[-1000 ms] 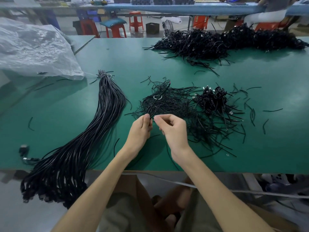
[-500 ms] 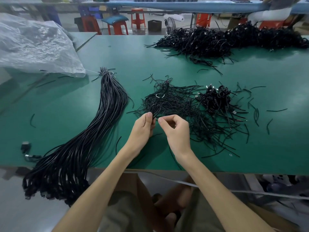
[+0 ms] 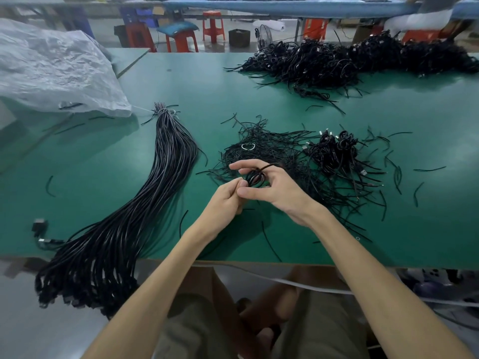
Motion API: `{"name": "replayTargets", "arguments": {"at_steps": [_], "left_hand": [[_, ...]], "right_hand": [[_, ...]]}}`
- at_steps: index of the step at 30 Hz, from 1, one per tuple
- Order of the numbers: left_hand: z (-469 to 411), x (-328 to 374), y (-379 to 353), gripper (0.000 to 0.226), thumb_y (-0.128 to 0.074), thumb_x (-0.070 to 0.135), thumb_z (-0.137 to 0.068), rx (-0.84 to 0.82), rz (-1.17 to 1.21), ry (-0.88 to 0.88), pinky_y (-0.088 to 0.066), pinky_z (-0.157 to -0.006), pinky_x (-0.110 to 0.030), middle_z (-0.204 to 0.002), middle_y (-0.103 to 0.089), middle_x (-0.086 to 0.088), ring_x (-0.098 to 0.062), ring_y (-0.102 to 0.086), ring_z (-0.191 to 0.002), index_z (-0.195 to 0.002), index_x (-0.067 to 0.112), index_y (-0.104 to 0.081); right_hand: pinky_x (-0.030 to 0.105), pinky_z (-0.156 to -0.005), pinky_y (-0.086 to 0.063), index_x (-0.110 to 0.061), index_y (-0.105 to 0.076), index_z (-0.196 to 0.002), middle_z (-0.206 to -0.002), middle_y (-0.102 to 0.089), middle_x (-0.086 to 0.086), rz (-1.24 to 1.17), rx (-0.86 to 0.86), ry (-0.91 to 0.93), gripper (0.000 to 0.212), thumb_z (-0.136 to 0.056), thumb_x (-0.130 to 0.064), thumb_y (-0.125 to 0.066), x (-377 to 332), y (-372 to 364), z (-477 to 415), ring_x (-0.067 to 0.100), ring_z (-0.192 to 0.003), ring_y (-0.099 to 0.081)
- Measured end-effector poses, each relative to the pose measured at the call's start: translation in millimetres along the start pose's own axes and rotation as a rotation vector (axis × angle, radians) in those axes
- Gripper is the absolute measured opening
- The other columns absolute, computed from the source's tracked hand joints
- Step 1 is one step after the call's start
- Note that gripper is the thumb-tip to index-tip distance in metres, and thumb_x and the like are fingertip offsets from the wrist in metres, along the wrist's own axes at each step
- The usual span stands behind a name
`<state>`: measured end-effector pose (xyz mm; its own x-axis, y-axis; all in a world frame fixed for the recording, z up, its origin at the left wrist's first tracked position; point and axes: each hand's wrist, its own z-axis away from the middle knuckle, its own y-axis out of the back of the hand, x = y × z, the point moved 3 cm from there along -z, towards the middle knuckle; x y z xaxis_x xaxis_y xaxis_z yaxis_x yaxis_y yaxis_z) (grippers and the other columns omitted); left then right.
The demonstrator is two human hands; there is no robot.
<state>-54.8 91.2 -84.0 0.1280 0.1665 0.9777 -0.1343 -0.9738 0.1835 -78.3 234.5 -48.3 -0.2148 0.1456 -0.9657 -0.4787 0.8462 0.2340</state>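
Cable coil (image 3: 255,177), absent a moment ago, now sits looped round curled fingers of the right hand (image 3: 278,190) while the left hand (image 3: 225,200) pinches its tail, above the table (image 3: 181,81) toward its near edge's middle, suggesting tying comes next.

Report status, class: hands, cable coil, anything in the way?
Left hand pinches cable coil. Right hand grips it too. Loose ties lie underneath, not blocking.

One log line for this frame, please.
left hand pinches black cable coil | right hand holds it | above pile of short black wires
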Motion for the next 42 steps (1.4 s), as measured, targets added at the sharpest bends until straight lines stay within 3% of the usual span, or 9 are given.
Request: {"name": "replayTargets", "arguments": {"at_steps": [5,9,13,18,22,29,36,39,42], "left_hand": [[1,0,0,0.031,-0.036,0.017,-0.112,-0.005,-0.014,0.006,-0.028,-0.048,-0.017,-0.061,-0.034,0.010,-0.005,-0.028,-0.052,-0.086,0.001,-0.047],[1,4,-2,0.034,-0.035,0.021,-0.111,-0.023,0.000,-0.001,-0.028,-0.047,-0.015,-0.061,-0.034,0.008,-0.001,-0.029,-0.049,-0.078,0.014,-0.044],[2,5,-2,0.035,-0.035,0.024,-0.111,-0.033,-0.044,-0.026,-0.029,-0.048,-0.015,-0.063,-0.035,0.004,-0.002,-0.031,-0.050,-0.078,0.014,-0.043],[2,5,1,0.036,-0.034,0.023,-0.111,-0.019,-0.003,-0.014,-0.028,-0.049,-0.016,-0.068,-0.034,-0.002,-0.004,-0.031,-0.052,-0.077,0.014,-0.042],[4,6,2,0.036,-0.033,0.025,-0.111,-0.028,0.019,-0.007,-0.023,-0.048,-0.022,-0.074,-0.033,-0.011,-0.010,-0.028,-0.054,-0.079,0.012,-0.043],[5,7,1,0.036,-0.034,0.025,-0.111,-0.029,0.014,-0.021,-0.021,-0.049,-0.029,-0.074,-0.032,-0.011,-0.013,-0.026,-0.054,-0.080,0.009,-0.043],[4,5,1,0.037,-0.034,0.023,-0.112,-0.048,-0.001,-0.027,-0.022,-0.048,-0.026,-0.065,-0.031,-0.003,-0.012,-0.026,-0.053,-0.078,0.012,-0.044],[4,4,1,0.037,-0.035,0.025,-0.111,-0.067,0.007,-0.033,-0.024,-0.047,-0.023,-0.063,-0.034,0.004,-0.012,-0.026,-0.052,-0.077,0.013,-0.045],[5,4,2,0.038,-0.037,0.034,-0.108,-0.095,0.020,-0.032,-0.024,-0.047,-0.023,-0.061,-0.035,0.010,-0.011,-0.027,-0.052,-0.077,0.014,-0.047]], "right_hand": [[0.035,-0.103,-0.052,-0.025,-0.070,-0.122,-0.113,-0.073,0.007,-0.055,-0.063,-0.052,0.041,-0.083,-0.018,-0.083,5,6,-2,0.024,-0.110,-0.068],[0.042,-0.097,-0.053,-0.027,-0.072,-0.111,-0.116,-0.069,0.003,0.139,0.076,-0.050,0.036,-0.078,-0.027,-0.088,13,12,3,0.022,-0.100,-0.064],[0.030,-0.091,-0.051,-0.029,-0.072,-0.098,-0.109,-0.067,-0.004,0.272,0.198,-0.007,0.028,-0.075,-0.032,-0.089,12,12,6,0.014,-0.100,-0.063],[0.023,-0.072,-0.046,-0.012,-0.069,-0.076,-0.077,-0.071,-0.005,0.282,0.255,0.013,0.019,-0.078,-0.019,-0.087,10,8,6,0.009,-0.074,-0.062],[0.031,-0.074,-0.048,-0.006,-0.067,-0.078,-0.078,-0.070,0.000,0.276,0.260,0.053,0.017,-0.082,-0.013,-0.082,7,7,8,0.019,-0.079,-0.062],[0.014,-0.071,-0.046,-0.013,-0.071,-0.090,-0.081,-0.070,-0.010,0.254,0.271,0.039,0.019,-0.080,-0.020,-0.085,9,12,13,0.001,-0.074,-0.061],[0.006,-0.078,-0.040,-0.010,-0.071,-0.115,-0.104,-0.064,-0.008,0.479,0.228,0.153,0.030,-0.086,-0.013,-0.079,1,11,16,0.008,-0.089,-0.057],[0.018,-0.088,-0.048,-0.005,-0.074,-0.104,-0.101,-0.070,0.004,0.517,0.216,0.216,0.017,-0.087,-0.002,-0.075,-3,11,16,0.017,-0.094,-0.061],[0.036,-0.084,-0.054,0.001,-0.071,-0.093,-0.093,-0.069,0.010,0.465,0.208,0.165,0.012,-0.086,0.010,-0.067,-3,14,13,0.025,-0.090,-0.063]]}}
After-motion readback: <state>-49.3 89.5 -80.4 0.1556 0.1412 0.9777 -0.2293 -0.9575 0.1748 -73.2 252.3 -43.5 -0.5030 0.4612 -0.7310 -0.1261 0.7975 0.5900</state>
